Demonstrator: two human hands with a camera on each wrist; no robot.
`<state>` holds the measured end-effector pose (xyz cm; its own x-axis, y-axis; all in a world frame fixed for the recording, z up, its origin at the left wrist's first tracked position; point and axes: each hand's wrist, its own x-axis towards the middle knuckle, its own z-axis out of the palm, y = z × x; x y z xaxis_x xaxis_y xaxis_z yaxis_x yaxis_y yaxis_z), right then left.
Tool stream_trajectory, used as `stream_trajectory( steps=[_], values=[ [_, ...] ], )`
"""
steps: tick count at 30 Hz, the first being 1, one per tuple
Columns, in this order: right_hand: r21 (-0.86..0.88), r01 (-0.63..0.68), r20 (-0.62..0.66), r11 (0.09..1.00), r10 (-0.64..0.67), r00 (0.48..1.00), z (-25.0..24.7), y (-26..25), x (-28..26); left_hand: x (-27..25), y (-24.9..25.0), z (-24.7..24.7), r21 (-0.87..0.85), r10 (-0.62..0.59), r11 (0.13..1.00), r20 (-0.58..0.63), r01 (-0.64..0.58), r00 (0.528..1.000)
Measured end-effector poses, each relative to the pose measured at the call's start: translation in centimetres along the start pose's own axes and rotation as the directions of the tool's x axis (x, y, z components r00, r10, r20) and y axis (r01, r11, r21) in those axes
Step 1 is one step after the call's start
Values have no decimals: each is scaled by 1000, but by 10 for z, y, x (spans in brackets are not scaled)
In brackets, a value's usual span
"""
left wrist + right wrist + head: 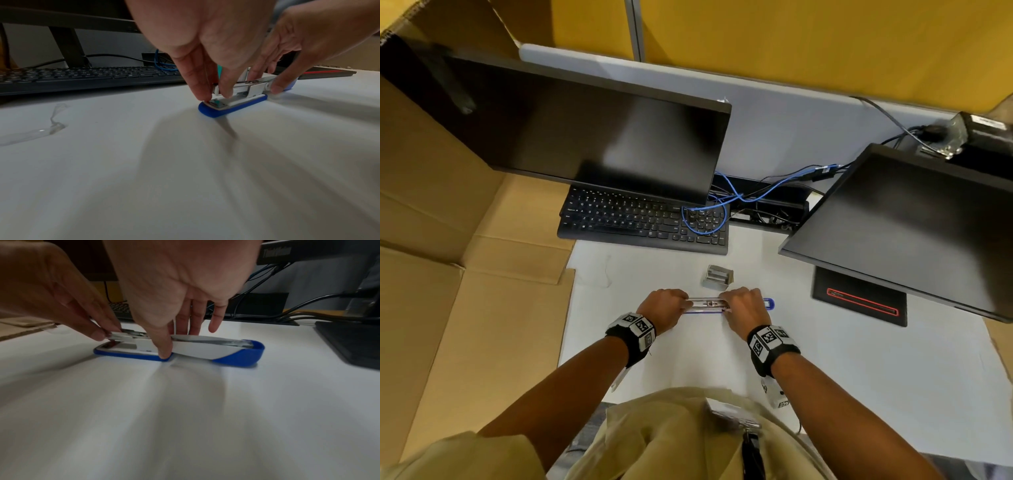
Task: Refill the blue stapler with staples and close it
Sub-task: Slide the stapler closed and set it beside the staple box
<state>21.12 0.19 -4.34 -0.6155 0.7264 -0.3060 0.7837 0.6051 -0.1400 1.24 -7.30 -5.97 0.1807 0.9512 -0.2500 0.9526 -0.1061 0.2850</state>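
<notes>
The blue stapler (768, 304) lies opened out flat on the white desk, left to right. Its blue base (232, 108) points left and its blue-and-white lid (236, 356) points right. My left hand (671, 306) pinches the left end of the metal staple channel (123, 335) between thumb and fingers. My right hand (736, 306) grips the stapler at its hinge, with the thumb (164, 352) on the near side and fingers on the far side. A small open box of staples (717, 277) sits just behind the stapler. Whether staples lie in the channel is hidden.
A black keyboard (643, 222) with a blue cable (705, 222) looped over it lies behind, under a dark monitor (571, 126). A second monitor (914, 226) and its black base (859, 301) stand right. Cardboard (465, 274) covers the left. A scrap of clear wrap (41, 129) lies on the desk.
</notes>
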Motion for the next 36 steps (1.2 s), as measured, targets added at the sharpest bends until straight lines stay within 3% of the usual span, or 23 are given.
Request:
stream_trajectory(
  steps=[7, 16, 26, 36],
  values=[
    [-114, -164, 58, 980, 171, 983, -1, 28, -16, 0, -6, 1, -45, -52, 998, 35, 53, 998],
    [-70, -166, 7, 984, 167, 986, -8, 29, -27, 0, -3, -3, -104, -65, 992, 53, 70, 997],
    [271, -58, -147, 961, 100, 984, -30, 33, -33, 1, -2, -6, -153, -105, 982, 69, 114, 992],
    [413, 92, -186, 906, -15, 982, -34, 8, -22, -3, 3, -7, -374, -222, 903, 10, 209, 975]
  ],
)
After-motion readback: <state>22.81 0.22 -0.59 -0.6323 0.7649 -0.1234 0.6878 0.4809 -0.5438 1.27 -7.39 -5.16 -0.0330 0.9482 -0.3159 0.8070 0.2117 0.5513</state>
